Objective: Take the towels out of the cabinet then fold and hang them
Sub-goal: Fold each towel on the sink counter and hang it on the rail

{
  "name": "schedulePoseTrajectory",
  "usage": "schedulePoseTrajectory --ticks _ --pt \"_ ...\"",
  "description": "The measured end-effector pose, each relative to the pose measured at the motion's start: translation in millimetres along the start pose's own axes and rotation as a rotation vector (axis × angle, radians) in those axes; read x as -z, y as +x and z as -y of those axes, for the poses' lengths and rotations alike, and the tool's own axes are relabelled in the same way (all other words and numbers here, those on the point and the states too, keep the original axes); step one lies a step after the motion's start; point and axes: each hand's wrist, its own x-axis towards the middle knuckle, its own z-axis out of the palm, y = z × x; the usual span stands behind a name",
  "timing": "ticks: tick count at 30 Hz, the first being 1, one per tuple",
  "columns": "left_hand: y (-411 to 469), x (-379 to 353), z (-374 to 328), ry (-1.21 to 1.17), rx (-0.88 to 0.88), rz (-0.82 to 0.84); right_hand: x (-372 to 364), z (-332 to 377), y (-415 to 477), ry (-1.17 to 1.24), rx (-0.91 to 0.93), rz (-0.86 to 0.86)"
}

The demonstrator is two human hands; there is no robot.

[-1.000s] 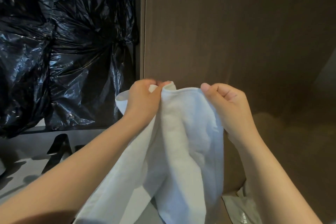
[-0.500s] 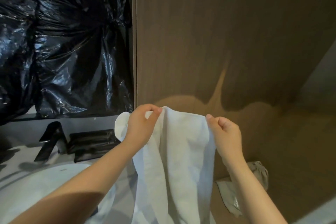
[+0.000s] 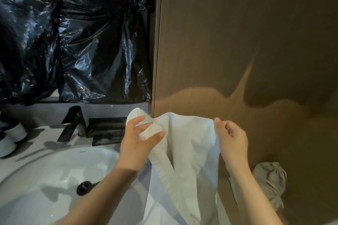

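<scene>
- The white towel point(image 3: 190, 151) is held up right of the sink point(image 3: 54, 170), its length hanging down.
- Its upper left corner is gripped by the left hand point(image 3: 139, 142).
- Its upper right edge is pinched by the right hand point(image 3: 232, 140).
- A crumpled grey cloth point(image 3: 270, 179) is seen farther right of the sink.

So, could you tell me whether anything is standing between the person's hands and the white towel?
Nothing visible does. The left hand grips the white towel at one upper corner and the right hand pinches its top edge. No rail or hook for hanging shows in this view, so that path cannot be judged.
</scene>
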Motion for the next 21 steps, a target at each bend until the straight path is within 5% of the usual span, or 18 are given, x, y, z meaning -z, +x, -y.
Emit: schedulePoseTrajectory --ticks 5,15,21 --pt "-9.6 13.0 7.3 -0.133 0.096 0.124 -14.5 1.2 -9.1 0.034 -0.017 0.063" --pt "-6.3 11.4 3.1 -0.368 0.169 0.059 -4.4 33.4 -23.8 0.197 0.11 0.344" --pt "16.7 -1.7 -43.4 -0.483 0.054 0.17 1.4 56.5 -16.2 0.34 -0.041 0.488"
